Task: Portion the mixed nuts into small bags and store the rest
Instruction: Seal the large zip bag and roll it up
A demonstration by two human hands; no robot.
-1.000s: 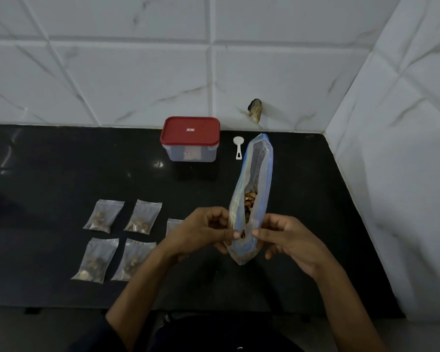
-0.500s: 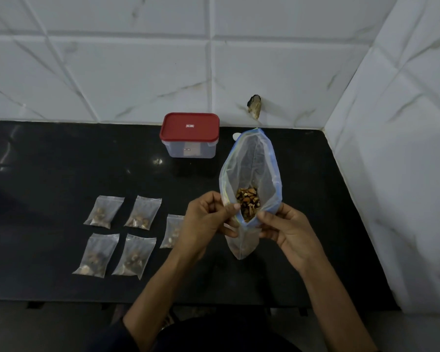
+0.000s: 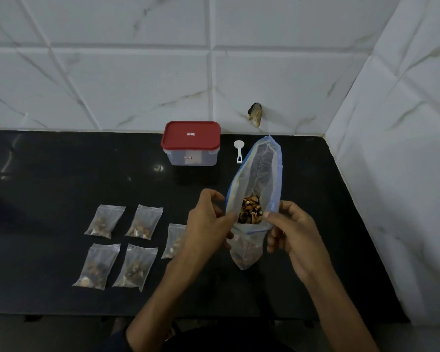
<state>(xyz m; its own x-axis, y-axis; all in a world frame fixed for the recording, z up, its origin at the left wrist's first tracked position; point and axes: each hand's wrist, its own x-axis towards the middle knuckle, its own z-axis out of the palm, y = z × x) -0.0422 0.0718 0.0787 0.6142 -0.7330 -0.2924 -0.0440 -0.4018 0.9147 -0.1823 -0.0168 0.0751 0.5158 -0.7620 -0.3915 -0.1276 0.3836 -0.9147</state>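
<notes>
- Head view, against half a second ago: bag (image 3: 258,174) mouth narrower now, pulled from a round gape into a long slit; scoop (image 3: 238,151) back in sight behind it.
- Same against a second ago: mouth a touch wider than the near-flat slit seen then.
- Left hand (image 3: 208,224) pinching the near left lip of the bag, thumb and fingers curled onto the plastic.
- Right hand (image 3: 294,233) pinching the right lip, thumb on top, fingers curled behind.
- Bag held up off the counter (image 3: 61,174), between the two hands, mouth tilted toward the wall.
- Nuts (image 3: 250,209) heaped low inside the bag, showing through the open mouth; a fair amount left.
- Five pouches (image 3: 104,221) laid flat on the counter to the left, each with a small portion inside; fifth one partly hidden behind the left wrist. Sealed or not, cannot tell.
- Box (image 3: 191,143) at the back by the wall, red lid on; nothing to be made out through its clear wall.
- Scoop lying just right of the box, untouched.
- Progress, as a judgement: portioning looks finished or close to it, five portions out.
- Left to do, by the look of it: storing the rest — either zipping this bag shut or tipping the remainder into the box, lid to come off first.
</notes>
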